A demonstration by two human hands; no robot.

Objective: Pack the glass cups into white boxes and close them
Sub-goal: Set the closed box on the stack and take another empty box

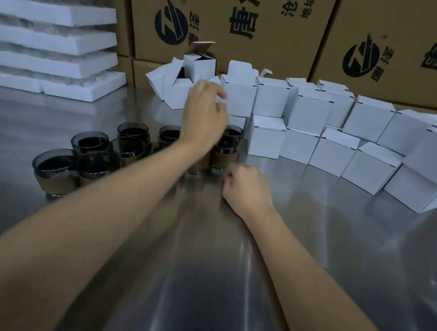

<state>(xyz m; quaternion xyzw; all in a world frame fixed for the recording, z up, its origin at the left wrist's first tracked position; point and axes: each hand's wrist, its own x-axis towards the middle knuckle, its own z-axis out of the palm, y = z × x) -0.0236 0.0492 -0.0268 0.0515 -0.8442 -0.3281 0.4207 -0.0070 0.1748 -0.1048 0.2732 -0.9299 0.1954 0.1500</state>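
Several dark glass cups (89, 144) with brown sleeves stand in a cluster on the steel table (196, 274), left of centre. One cup (228, 147) stands just right of my left wrist. My left hand (204, 115) reaches forward above the cups, fingers loosely spread, holding nothing, close to a closed white box (238, 98). My right hand (246, 191) rests on the table with fingers curled, empty, just in front of that cup. Open white boxes (199, 64) lie tumbled at the back behind my left hand.
A curved row of closed white boxes (331, 153), partly stacked two high, runs from centre to the right edge. Large brown cartons (223, 20) form a wall behind. White foam trays (47, 37) are stacked at the back left.
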